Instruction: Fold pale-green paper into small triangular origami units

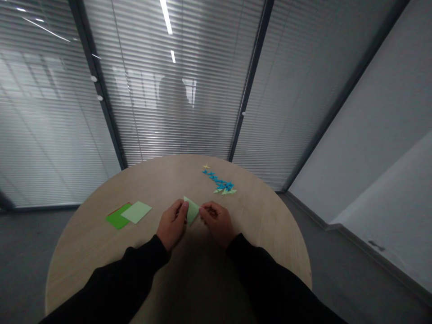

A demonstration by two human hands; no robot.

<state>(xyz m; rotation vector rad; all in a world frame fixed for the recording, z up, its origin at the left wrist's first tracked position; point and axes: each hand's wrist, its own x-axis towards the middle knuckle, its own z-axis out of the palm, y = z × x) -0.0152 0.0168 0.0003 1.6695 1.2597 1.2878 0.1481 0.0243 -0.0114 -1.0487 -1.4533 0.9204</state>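
Between my two hands is a pale green sheet of paper [192,211], which looks folded into a triangle with a corner pointing up. My left hand [172,223] is closed on its left side, the thumb lying along the edge. The fingertips of my right hand [218,221] pinch the corner at the right. Beyond my right hand lies a group of small folded paper pieces: several blue ones [222,184], a few pale green ones [225,191] at the near end, and a yellow one [205,167] at the far end.
Everything rests on a round wooden table [270,216]. Left of my hands, a pale green square sheet [137,212] overlaps a stack of brighter green paper [117,219] with a red edge showing. Glass panels with blinds [175,121] stand behind the table, and a white wall [378,148] is at the right.
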